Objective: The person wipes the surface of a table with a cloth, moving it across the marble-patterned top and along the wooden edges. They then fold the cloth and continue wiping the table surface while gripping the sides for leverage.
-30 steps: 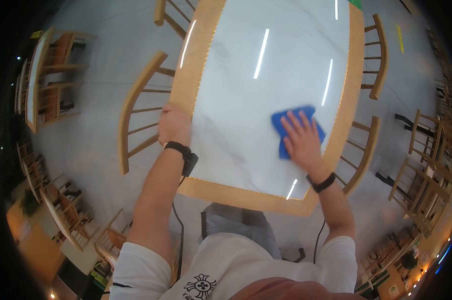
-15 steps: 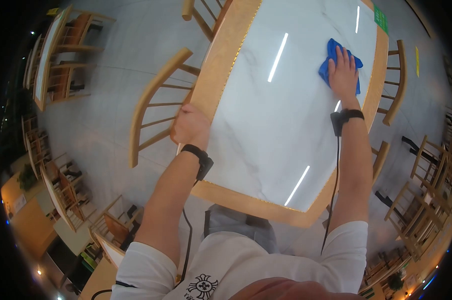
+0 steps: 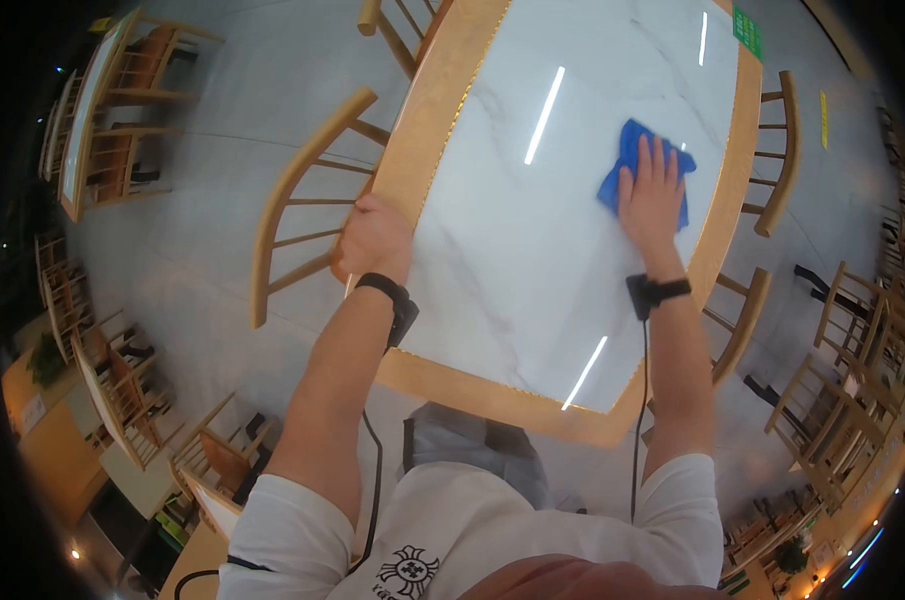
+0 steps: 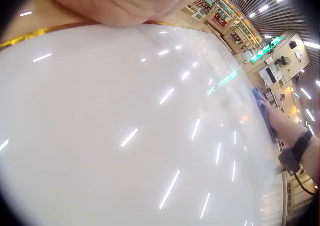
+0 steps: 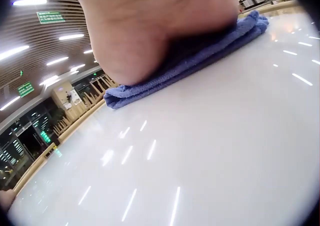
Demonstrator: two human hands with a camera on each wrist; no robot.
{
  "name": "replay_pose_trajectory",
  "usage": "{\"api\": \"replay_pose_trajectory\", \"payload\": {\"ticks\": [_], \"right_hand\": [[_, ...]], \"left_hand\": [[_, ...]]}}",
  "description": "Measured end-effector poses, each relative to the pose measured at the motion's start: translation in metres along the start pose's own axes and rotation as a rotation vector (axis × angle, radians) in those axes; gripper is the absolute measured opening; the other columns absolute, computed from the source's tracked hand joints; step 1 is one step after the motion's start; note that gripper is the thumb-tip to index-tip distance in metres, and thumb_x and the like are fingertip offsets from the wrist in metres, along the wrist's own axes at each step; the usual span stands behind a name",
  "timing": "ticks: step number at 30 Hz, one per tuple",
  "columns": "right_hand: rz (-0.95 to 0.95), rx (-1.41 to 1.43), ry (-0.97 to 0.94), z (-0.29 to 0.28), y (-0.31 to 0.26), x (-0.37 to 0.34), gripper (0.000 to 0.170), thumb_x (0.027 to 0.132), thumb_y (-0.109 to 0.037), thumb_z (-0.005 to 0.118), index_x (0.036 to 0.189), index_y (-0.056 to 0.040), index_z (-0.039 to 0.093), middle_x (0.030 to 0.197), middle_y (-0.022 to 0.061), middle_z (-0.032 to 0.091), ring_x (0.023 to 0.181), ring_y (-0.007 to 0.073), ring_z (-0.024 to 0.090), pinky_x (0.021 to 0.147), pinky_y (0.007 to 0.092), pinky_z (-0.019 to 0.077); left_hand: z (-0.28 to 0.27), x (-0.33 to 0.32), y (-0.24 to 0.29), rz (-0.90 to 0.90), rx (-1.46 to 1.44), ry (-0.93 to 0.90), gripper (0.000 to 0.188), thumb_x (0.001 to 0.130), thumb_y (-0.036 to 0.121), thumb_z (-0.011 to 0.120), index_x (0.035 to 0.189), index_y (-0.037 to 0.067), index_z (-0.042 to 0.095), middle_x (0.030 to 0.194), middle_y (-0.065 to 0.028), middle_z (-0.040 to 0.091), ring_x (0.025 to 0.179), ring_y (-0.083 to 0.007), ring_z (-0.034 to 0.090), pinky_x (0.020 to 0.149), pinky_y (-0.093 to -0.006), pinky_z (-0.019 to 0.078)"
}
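My right hand (image 3: 655, 200) lies flat on a folded blue cloth (image 3: 621, 185), fingers extended, pressing it against the glossy white marble-look tabletop (image 3: 513, 250). From the right wrist view, the cloth (image 5: 190, 66) shows its folded terry edge under the palm (image 5: 150, 31). My left hand (image 3: 376, 238) grips the wooden border (image 3: 428, 150) along the table's left side, its fingers curled over the outer edge and partly hidden. In the left wrist view the heel of that hand (image 4: 125, 3) rests by the gold-trimmed border.
Wooden chairs (image 3: 273, 230) stand along the left side, and more chairs (image 3: 788, 150) along the right. A green sticker (image 3: 748, 33) marks the far right corner. Cables (image 3: 640, 420) run from both wrist cameras. Other tables and chairs surround the floor.
The right hand slid the cloth away along the right side of the tabletop, then drew it partway back toward me. The left hand kept its grip on the table edge while the view shifted.
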State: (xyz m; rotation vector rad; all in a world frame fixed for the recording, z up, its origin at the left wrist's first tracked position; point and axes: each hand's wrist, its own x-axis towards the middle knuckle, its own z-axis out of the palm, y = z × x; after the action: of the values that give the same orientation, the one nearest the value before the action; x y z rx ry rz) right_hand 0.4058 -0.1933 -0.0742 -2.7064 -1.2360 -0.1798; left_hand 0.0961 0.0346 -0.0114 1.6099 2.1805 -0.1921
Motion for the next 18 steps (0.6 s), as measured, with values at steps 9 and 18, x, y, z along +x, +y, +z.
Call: {"api": "replay_pose_trajectory", "payload": {"ticks": [9, 18], "right_hand": [[-0.064, 0.133, -0.226, -0.066, -0.082, -0.16, 0.068, 0.103, -0.031, 0.064, 0.165, -0.0103, 0.046, 0.172, 0.0165, 0.04, 0.158, 0.0457, 0.034, 0.128, 0.0689, 0.0227], [-0.349, 0.338, -0.56, -0.113, -0.154, -0.297, 0.064, 0.099, -0.028, 0.067, 0.161, -0.016, 0.052, 0.169, 0.0089, 0.048, 0.157, 0.038, 0.04, 0.126, 0.0662, 0.029]], "left_hand": [[0.01, 0.002, -0.007, 0.088, 0.015, 0.078, 0.065, 0.111, 0.044, 0.025, 0.121, 0.007, 0.078, 0.121, -0.0193, 0.079, 0.116, -0.0447, 0.073, 0.104, -0.0588, 0.0504], [0.007, 0.002, -0.009, 0.137, 0.007, 0.029, 0.063, 0.111, 0.043, 0.025, 0.127, 0.005, 0.073, 0.127, -0.0208, 0.077, 0.121, -0.046, 0.07, 0.108, -0.0579, 0.0499]]}}
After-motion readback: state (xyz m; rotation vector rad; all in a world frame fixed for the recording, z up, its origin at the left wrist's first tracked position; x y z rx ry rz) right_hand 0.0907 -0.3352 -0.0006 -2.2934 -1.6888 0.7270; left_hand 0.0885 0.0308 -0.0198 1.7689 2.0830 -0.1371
